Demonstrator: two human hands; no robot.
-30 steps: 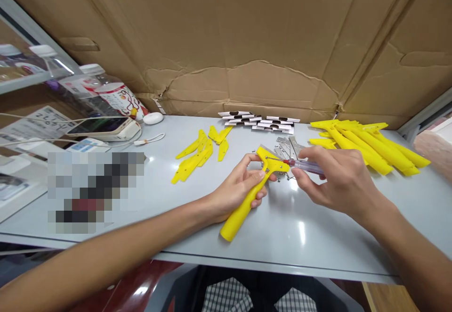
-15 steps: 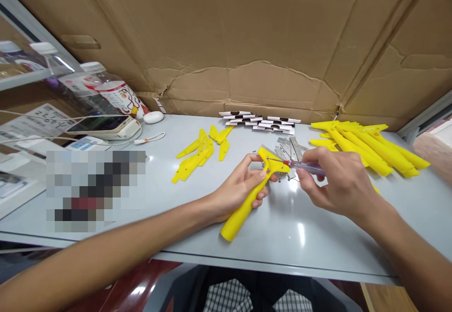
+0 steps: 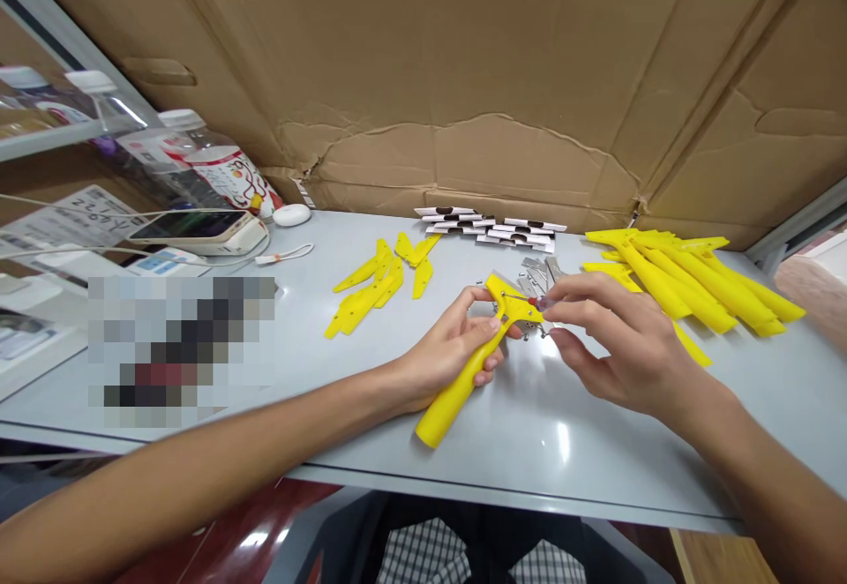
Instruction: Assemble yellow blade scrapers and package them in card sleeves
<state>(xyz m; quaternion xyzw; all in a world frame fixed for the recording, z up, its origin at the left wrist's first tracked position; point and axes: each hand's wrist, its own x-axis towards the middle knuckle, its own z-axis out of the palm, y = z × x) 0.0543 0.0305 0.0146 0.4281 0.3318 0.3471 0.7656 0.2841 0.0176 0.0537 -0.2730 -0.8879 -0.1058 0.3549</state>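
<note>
My left hand (image 3: 463, 341) grips a yellow plastic handle (image 3: 456, 390) just below its forked head, which bears small screws. The handle slants, its round end toward me. My right hand (image 3: 615, 337) is right of the fork, thumb and fingers around a screwdriver (image 3: 543, 303) with a clear handle, mostly hidden by the fingers. Its shaft lies across the fork. Under and behind my right fingers are thin metal blades (image 3: 535, 273) and small screws (image 3: 531, 332). Flat yellow pieces (image 3: 363, 302) lie to the left of my hands.
Several yellow handles (image 3: 715, 280) are piled at the right. Black-and-white packets (image 3: 490, 225) stand by the cardboard wall (image 3: 463, 63). At the left are bottles (image 3: 225, 169), a phone (image 3: 191, 225), a cable, a white oval object (image 3: 292, 214) and a blurred-out item on the table (image 3: 297, 425).
My right hand has shifted slightly left, its fingers now further forward over the screwdriver and more extended. My left hand keeps its hold on the yellow handle.
</note>
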